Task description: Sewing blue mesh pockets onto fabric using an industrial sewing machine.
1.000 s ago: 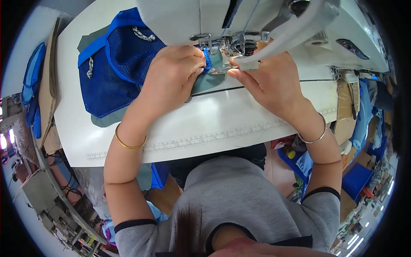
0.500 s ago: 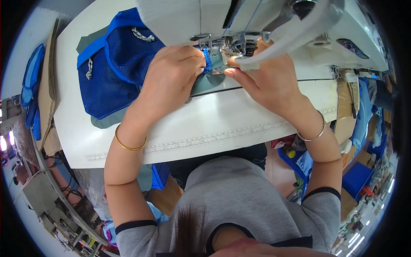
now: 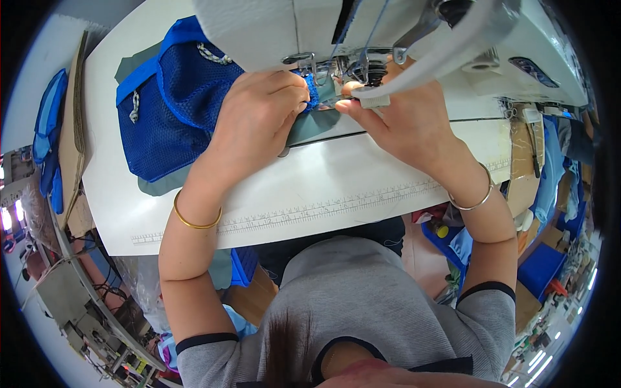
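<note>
A blue mesh bag (image 3: 171, 107) with blue trim and speckled cord loops lies on grey-green fabric (image 3: 154, 187) at the left of the sewing machine (image 3: 259, 29). My left hand (image 3: 262, 110) is closed on the bag's mesh edge beside the presser foot, fingertips pinching it. Just right of the needle area (image 3: 330, 74), my right hand (image 3: 411, 116) is closed, thumb and finger together at the near side of the foot. What those fingers hold is partly hidden; a small shiny or clear piece shows at their tips.
The white table (image 3: 323, 168) has a printed ruler scale (image 3: 284, 220) along its near edge. Brown cardboard (image 3: 71, 129) and blue fabric pieces (image 3: 50, 139) stand at the left. Blue bins (image 3: 540, 265) and cloth are at the lower right.
My right thumb has shifted slightly left, toward the needle area. The left hand keeps its grip on the bag, and the bag has hardly moved.
</note>
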Demonstrator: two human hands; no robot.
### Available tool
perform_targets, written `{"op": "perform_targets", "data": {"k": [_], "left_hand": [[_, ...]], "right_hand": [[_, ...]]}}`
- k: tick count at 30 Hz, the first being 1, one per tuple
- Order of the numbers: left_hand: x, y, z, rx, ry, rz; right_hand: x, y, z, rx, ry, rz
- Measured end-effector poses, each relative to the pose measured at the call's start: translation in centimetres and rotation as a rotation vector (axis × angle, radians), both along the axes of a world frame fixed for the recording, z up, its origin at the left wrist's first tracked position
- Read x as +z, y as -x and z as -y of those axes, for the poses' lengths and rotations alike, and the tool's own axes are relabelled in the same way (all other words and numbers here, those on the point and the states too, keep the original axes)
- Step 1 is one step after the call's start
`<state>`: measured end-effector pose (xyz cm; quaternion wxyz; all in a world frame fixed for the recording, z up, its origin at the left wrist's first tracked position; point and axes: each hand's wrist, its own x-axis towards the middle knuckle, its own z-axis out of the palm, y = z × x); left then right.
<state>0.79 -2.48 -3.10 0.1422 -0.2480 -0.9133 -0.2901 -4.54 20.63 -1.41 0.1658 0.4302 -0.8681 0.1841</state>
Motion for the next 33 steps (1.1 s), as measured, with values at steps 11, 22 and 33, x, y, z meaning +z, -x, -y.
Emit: {"op": "perform_targets", "data": {"k": [11, 22, 33], "left_hand": [[0.0, 0.2, 0.2, -0.001, -0.029, 0.007], [0.0, 0.3, 0.4, 0.004, -0.071, 0.035], [0.4, -0.2, -0.1, 0.013, 0.034, -0.032]], "right_hand": [[-1.1, 1.0, -0.5, 0.085, 0.036, 0.074], [-0.5, 0.0, -0.3, 0.248, -0.018, 0.047], [-4.0, -0.2, 0.8, 0.263, 0.178, -0.513]]}}
